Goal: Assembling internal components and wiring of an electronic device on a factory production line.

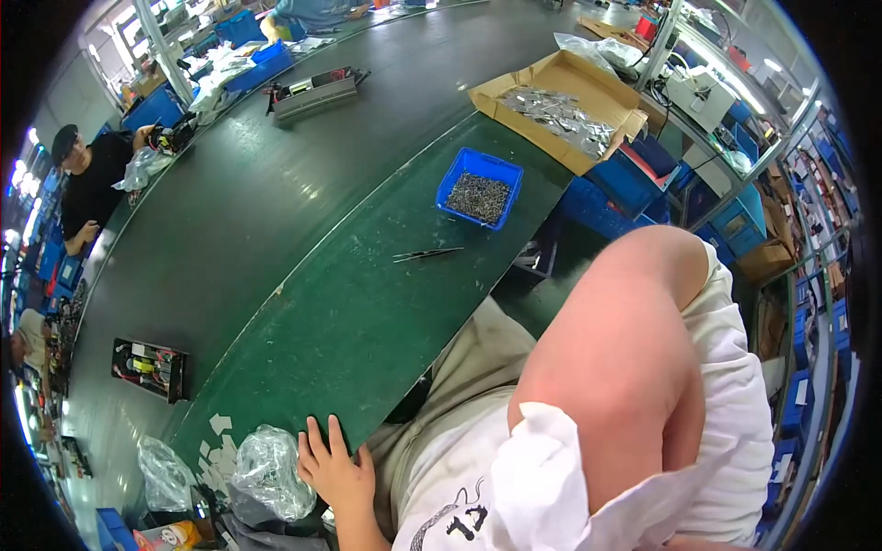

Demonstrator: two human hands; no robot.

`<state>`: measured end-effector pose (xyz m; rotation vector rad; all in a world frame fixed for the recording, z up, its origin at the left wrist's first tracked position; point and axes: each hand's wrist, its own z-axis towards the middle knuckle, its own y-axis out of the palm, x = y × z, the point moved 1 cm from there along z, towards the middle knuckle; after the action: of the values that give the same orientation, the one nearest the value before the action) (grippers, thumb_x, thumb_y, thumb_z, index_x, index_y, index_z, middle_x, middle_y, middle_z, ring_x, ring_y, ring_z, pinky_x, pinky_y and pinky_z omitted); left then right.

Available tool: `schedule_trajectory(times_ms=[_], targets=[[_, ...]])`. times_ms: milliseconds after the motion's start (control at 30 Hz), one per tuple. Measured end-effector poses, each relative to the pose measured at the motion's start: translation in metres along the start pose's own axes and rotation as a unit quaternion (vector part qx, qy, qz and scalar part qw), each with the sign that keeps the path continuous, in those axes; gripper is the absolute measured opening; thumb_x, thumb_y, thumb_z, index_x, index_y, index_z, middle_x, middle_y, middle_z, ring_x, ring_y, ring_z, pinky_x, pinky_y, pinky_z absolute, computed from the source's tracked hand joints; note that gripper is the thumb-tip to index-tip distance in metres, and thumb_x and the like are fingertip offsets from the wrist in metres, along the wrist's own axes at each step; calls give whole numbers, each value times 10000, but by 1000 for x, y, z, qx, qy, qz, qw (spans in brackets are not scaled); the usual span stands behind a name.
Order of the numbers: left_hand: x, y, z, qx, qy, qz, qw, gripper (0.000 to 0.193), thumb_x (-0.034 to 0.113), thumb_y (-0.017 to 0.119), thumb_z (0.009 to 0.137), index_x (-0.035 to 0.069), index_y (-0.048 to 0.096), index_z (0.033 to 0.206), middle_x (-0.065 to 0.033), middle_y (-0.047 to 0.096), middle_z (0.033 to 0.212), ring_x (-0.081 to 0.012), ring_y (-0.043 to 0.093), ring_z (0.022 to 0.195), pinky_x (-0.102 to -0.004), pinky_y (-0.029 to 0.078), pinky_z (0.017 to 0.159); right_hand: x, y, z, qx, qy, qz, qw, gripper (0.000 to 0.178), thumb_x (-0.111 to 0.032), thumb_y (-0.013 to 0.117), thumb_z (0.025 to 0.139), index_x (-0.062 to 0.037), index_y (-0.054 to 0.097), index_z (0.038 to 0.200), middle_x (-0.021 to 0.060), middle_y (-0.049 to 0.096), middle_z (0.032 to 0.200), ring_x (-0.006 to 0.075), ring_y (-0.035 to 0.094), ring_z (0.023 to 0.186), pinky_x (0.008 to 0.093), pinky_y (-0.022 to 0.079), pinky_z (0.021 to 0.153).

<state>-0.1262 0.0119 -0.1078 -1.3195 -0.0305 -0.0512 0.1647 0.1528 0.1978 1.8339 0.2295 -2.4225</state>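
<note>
My left hand (338, 470) lies on the near edge of the green worktop (340, 340), palm down with its fingers spread and nothing in them. Just left of it sits a crumpled clear plastic bag (273, 471), with small white flat pieces (219, 459) scattered beyond. My bare right arm (606, 367) is raised and sharply bent close to the camera; its hand does not show. Farther up the worktop lie dark tweezers (428, 254). Past them stands a blue bin (480, 222) filled with small metal parts (478, 196).
A cardboard tray (514, 112) of flat metal pieces rests at the far right. Beyond the worktop, a dark conveyor belt (276, 184) carries a grey-cased unit (317, 95) and a black-cased unit (149, 369). Across it, a person in black (96, 174) works with a device. Shelving stands at right.
</note>
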Motion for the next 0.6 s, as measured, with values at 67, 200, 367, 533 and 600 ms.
schedule_trajectory(times_ms=[67,200,367,533,600], targets=[[-3,3,0,4,6,-1,1000,660,279,727,779,160,567,1409,-161,450,1535,-429,425,1355,-608,331,1055,4,-1,5,-6,-7,1,1000,220,-145,686,885,-16,597,730,106,575,719,285,539,677,395,430,597],[-5,-7,1,-23,-1,-23,999,680,280,736,760,169,567,1409,-153,444,1541,-423,416,1364,-615,321,1068,18,-4,20,-22,-33,6,999,218,-147,682,889,-16,599,737,105,577,724,282,542,684,394,432,604],[-9,-8,-2,-43,-10,-37,998,704,272,762,749,180,563,1418,-148,436,1547,-418,401,1373,-616,315,1075,36,-2,41,-43,-69,25,996,215,-150,678,893,-15,602,745,105,580,731,280,545,692,393,435,612],[-18,-7,-7,-25,-5,-23,999,702,281,764,756,185,561,1421,-141,437,1549,-414,404,1370,-611,316,1071,48,5,48,-38,-89,48,994,212,-154,673,897,-14,604,753,104,583,738,277,548,700,392,438,621],[-21,-8,-9,-34,-5,-18,999,700,284,764,759,188,561,1422,-140,436,1551,-413,406,1369,-609,316,1070,52,9,50,-31,-100,61,993,211,-155,671,899,-14,605,756,104,584,741,276,549,704,392,439,624]])
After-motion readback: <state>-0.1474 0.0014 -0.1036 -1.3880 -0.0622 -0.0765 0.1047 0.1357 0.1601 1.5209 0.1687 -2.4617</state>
